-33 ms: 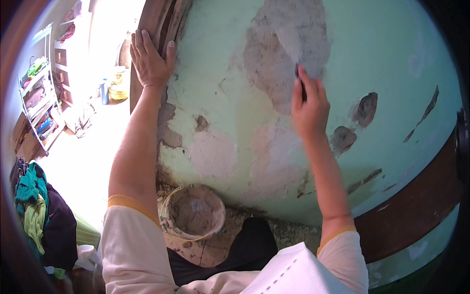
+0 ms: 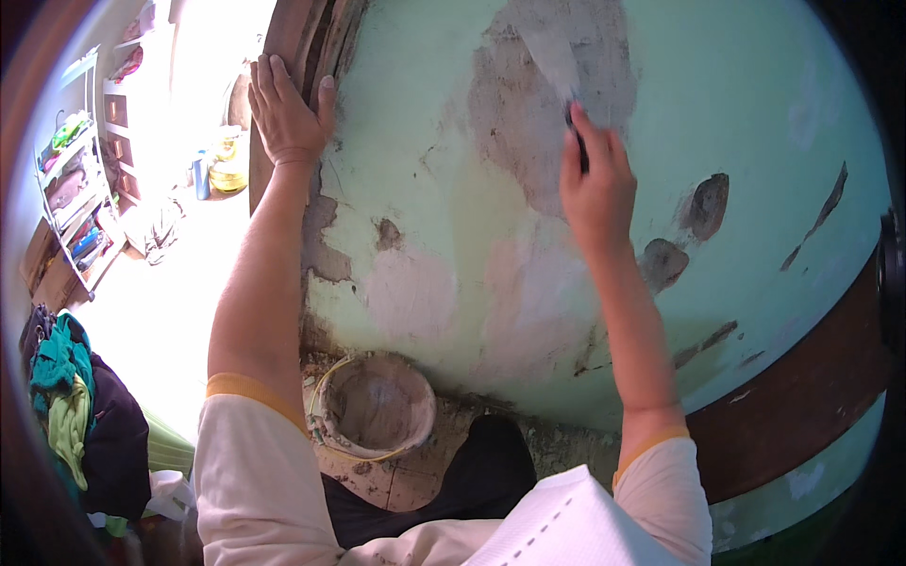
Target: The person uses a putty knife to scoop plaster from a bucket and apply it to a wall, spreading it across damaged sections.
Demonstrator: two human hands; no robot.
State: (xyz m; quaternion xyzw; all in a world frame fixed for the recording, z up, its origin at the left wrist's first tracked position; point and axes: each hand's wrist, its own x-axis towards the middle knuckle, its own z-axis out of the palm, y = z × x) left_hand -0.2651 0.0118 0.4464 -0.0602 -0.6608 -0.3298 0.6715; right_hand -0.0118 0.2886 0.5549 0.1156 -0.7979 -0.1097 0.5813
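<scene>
My right hand [image 2: 598, 184] grips the dark handle of a putty knife [image 2: 557, 64], its pale wide blade pointing up and to the left. The blade lies over a large grey patch [image 2: 514, 123] of bare plaster on the light green wall [image 2: 755, 104]. Flat against the brown wooden door frame [image 2: 300, 33] rests my left hand [image 2: 291, 118], fingers stretched out and thumb apart, holding nothing. Paler filled patches [image 2: 411, 294] show lower on the wall, and darker chipped spots [image 2: 708, 206] lie to the right of my right forearm.
Below, a mortar-crusted bucket [image 2: 427, 415] with a yellow handle stands on the dirty tiled floor [image 2: 377, 486] beside my knee. Through the bright doorway are a white shelf rack [image 2: 71, 231] and a heap of clothes [image 2: 104, 415]. A brown band [image 2: 802, 415] crosses the lower right wall.
My right hand and the putty knife have moved slightly upward, the blade shifting up and left over the grey patch. My left hand has stayed on the door frame.
</scene>
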